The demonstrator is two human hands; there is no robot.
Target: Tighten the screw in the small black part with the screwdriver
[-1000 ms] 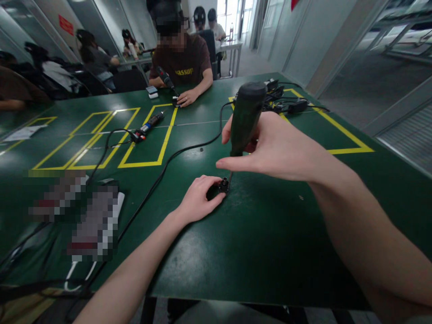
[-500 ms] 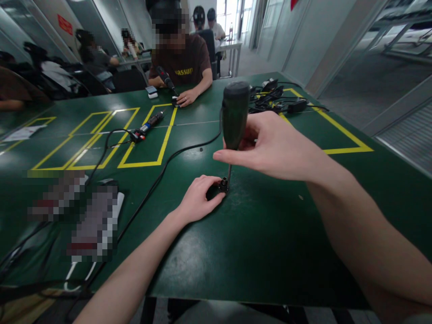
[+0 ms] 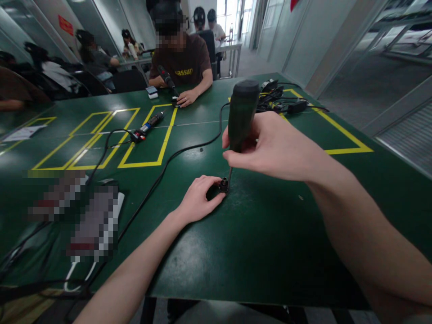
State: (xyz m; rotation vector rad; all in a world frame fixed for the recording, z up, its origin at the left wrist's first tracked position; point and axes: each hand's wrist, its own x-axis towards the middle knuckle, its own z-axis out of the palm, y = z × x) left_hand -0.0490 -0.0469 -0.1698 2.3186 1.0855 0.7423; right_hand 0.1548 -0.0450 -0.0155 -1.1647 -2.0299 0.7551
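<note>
Held in my right hand (image 3: pixel 270 144) is a screwdriver (image 3: pixel 242 114) with a thick dark handle, tilted a little to the right at its top. My fingers are wrapped round the lower part of the handle. Its thin shaft runs down to the edge of a small black round part (image 3: pixel 223 185) on the green table (image 3: pixel 270 243). Thumb and fingers of my left hand (image 3: pixel 199 198) pinch that part from the left, the hand resting on the tabletop. Where exactly the tip meets the part is too small to make out.
A black cable (image 3: pixel 172 157) crosses the table left of my hands. Two blurred boxes, one a power bank-like block (image 3: pixel 96 220), lie at left. An electric screwdriver (image 3: pixel 148 127) lies beyond. Tangled cables (image 3: pixel 273 96) sit at back right. Opposite, a co-worker (image 3: pixel 182 58) holds a tool.
The handle of the screwdriver and the fingers of my right hand have shifted slightly right, so the tool leans more. My left hand and the black part have stayed in place.
</note>
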